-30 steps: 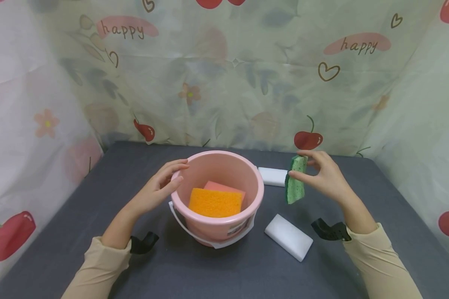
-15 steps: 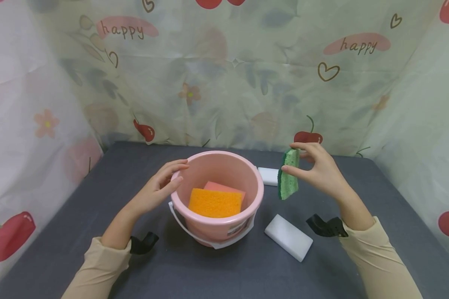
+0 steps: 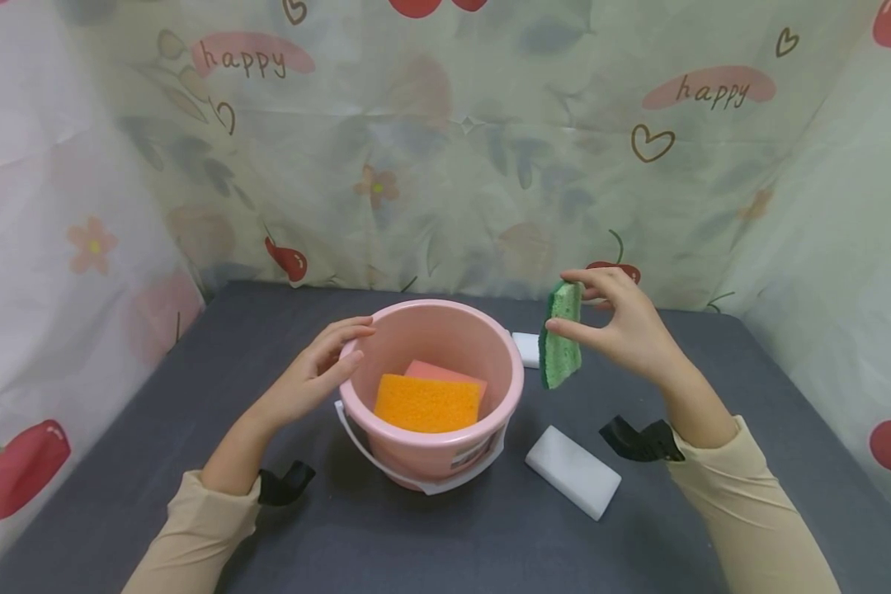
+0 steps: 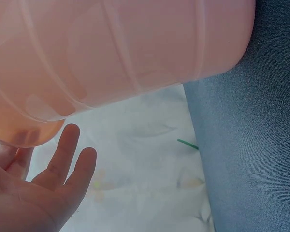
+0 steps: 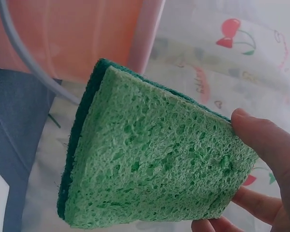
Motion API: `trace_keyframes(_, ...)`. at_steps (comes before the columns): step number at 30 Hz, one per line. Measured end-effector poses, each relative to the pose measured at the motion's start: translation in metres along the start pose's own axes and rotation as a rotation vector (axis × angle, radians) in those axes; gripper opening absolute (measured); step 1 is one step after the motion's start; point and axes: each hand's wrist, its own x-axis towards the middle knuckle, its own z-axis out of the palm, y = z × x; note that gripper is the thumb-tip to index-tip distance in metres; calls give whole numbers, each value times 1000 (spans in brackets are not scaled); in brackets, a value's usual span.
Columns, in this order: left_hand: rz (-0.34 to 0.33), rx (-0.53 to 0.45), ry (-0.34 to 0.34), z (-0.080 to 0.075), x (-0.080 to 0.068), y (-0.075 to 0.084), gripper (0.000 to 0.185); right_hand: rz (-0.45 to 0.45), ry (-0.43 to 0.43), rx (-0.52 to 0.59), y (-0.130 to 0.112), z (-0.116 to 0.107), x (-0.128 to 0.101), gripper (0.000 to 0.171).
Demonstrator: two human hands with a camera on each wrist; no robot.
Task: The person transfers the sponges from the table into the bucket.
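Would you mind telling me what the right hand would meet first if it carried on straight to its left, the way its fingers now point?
Most likely the pink bucket: the right hand, pinching the green sponge, points toward its rim, though depth is unclear.

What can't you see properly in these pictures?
- Pink sponge, head view: the orange sponge covers most of it.
- Far white block, head view: the green sponge in the right hand hides part of it.
- Bucket label, head view: too small to read.
- Left hand, left wrist view: cut off by the edge; fingertips hidden behind the bucket.
- Bucket inside: not shown in either wrist view.
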Motion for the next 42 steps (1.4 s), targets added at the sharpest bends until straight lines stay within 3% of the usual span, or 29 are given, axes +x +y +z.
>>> trace_keyframes(25, -14, -3, 2, -1, 0, 0, 41, -54, -24, 41, -30, -1, 19, 63)
trace_keyframes(42, -13, -1, 1, 0, 0, 0, 41, -121, -36, 105, -44, 12, 29, 55)
